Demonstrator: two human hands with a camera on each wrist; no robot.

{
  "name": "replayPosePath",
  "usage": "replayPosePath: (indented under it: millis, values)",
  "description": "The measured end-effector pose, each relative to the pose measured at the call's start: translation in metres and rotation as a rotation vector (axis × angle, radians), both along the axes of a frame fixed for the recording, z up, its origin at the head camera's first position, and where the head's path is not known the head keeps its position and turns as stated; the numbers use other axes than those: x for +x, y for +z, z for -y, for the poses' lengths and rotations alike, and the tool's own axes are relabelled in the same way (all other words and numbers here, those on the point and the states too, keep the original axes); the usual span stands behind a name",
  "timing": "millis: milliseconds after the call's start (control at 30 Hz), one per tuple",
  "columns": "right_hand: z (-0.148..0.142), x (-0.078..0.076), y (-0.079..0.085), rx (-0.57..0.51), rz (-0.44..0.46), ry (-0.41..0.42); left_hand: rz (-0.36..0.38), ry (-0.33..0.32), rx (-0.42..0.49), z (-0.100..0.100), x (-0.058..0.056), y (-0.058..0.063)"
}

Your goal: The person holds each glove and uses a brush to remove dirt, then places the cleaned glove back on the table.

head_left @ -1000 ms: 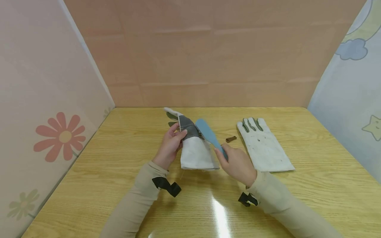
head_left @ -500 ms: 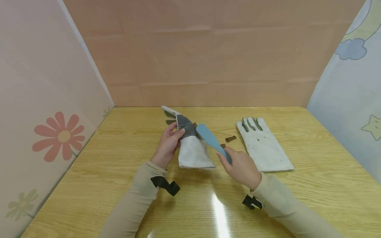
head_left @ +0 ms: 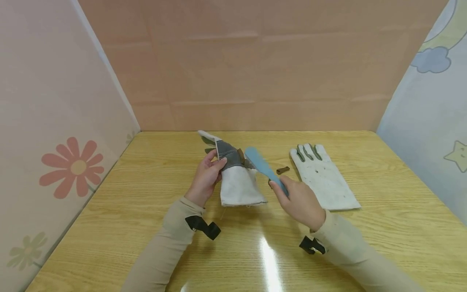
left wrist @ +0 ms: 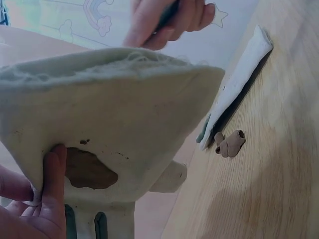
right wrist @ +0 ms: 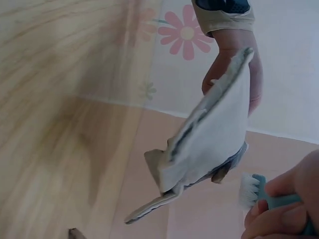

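A white work glove [head_left: 238, 187] with a grey panel hangs tilted above the table, its cuff toward me. My left hand [head_left: 207, 178] grips it at the side, thumb on the grey panel. Brown clay-like matter [head_left: 241, 155] clings to the glove's right edge, and the left wrist view shows a brown patch [left wrist: 92, 169] on its other face. My right hand [head_left: 300, 202] holds a blue brush [head_left: 260, 163] by its handle. White bristles [right wrist: 247, 191] face the glove in the right wrist view, a small gap apart from it.
A second white glove [head_left: 330, 182] with green finger strips and small dark specks lies flat at the right. A rolled brown piece [head_left: 282, 170] lies on the wooden table [head_left: 153, 182] between the gloves. Patterned panels stand along the sides and a plain one behind.
My right hand and the brush have shifted right, away from the glove. More of the brown matter on the glove's edge now shows. The left hand keeps its hold, barely moved.
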State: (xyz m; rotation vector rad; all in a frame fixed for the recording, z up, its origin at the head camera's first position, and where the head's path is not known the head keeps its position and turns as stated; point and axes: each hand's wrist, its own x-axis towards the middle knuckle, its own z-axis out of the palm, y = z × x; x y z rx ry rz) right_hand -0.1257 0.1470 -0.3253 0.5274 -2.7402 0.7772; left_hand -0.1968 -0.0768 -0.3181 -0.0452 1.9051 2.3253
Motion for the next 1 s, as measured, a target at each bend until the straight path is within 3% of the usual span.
replayPosePath:
  millis: [200,333,600,833,1000]
  values:
    - [0.006,-0.001,0.002,0.007,-0.002,0.032,-0.009,-0.006,0.016,-0.001,0.0,0.001]
    - [0.007,0.002,-0.002,0.045,-0.018,0.047,-0.007,0.023,0.019,0.002,-0.002,0.0]
    - [0.0,0.005,-0.001,0.083,-0.029,0.023,-0.012,0.022,0.029,0.004,-0.003,-0.001]
    - [-0.003,-0.001,0.001,0.008,-0.062,0.01,-0.017,0.025,0.026,0.001,-0.001,-0.001]
    - [0.003,-0.003,0.0,0.007,-0.027,0.033,-0.026,0.005,0.031,-0.002,0.0,-0.001]
